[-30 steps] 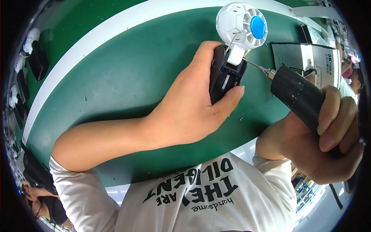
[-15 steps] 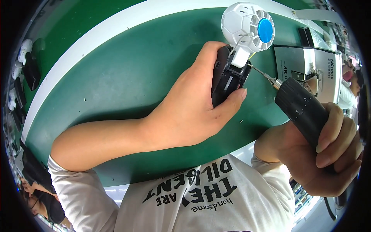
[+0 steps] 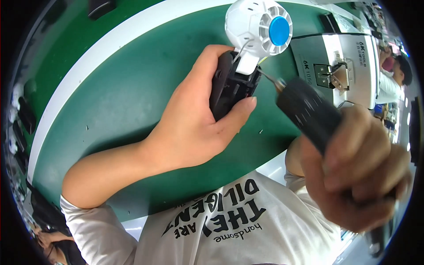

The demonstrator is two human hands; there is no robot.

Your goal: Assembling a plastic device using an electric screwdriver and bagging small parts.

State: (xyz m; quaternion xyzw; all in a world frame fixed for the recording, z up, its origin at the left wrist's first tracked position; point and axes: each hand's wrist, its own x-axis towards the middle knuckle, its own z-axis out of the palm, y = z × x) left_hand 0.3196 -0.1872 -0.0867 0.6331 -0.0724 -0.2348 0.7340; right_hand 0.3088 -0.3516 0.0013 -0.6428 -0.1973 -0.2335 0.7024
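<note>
My left hand (image 3: 190, 110) is wrapped round the black housing (image 3: 226, 88) of a device, above the green table mat. Joined to the housing is a white, ball-shaped head (image 3: 245, 26) with slots and a blue disc (image 3: 279, 31). A thin wire runs between head and housing. My right hand (image 3: 360, 163), blurred by motion, grips a black electric screwdriver (image 3: 309, 112). Its thin bit points up and left at the housing's right edge, close to the white neck; whether it touches a screw there is too small to tell.
A silver-white box (image 3: 304, 57) with a metal latch stands on the right of the green mat (image 3: 132, 79). Small screw-like bits (image 3: 260, 131) lie scattered on the mat. A white rim (image 3: 66, 84) borders the table. Other people sit at the far left and right edges.
The device and my left hand appear further left and slightly higher. My right hand and the screwdriver have also shifted left and are now blurred. Both grips are unchanged.
</note>
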